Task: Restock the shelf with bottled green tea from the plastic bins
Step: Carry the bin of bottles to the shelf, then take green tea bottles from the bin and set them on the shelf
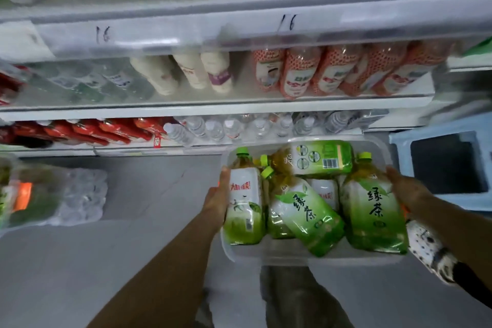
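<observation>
Gripping the clear bin (378, 149) of green tea bottles (306, 217) by both sides, left hand (217, 201) and right hand (407, 189) clamped, we steady it below the shelf (213, 108) for restocking.

Grey floor (133, 261) — blue stool (439, 168).

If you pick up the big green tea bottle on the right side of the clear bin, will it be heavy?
Probably. The green-labelled plastic tea bottle looks full and large beside the right hand. Its glossy wrap may be slippery, and loose neighbours in the clear plastic bin could shift.
</observation>
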Demonstrator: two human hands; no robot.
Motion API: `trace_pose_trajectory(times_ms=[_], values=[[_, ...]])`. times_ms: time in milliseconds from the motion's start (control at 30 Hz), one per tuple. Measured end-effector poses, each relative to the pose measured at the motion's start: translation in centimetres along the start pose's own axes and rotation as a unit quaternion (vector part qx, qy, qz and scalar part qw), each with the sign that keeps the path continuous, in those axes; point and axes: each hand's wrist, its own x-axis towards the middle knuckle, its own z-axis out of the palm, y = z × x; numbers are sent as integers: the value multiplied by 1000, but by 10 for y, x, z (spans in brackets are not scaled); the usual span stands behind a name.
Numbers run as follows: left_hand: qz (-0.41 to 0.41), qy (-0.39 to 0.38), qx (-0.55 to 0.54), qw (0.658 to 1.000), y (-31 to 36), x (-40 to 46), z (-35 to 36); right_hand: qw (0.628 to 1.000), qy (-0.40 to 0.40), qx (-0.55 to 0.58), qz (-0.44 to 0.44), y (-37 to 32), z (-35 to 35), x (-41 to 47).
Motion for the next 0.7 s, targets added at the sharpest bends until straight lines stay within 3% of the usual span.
trace_pose_trajectory(times_ms=[300, 533, 700], values=[[13, 39, -27, 999, 37, 39, 45, 1000, 3, 21, -7, -12, 19, 78], [-12, 26, -36, 999, 29, 50, 50, 1000, -5, 3, 3, -8, 27, 86], [-13, 80, -12, 997, -13, 125, 46, 1000, -19, -22, -2, -14, 28, 79]])
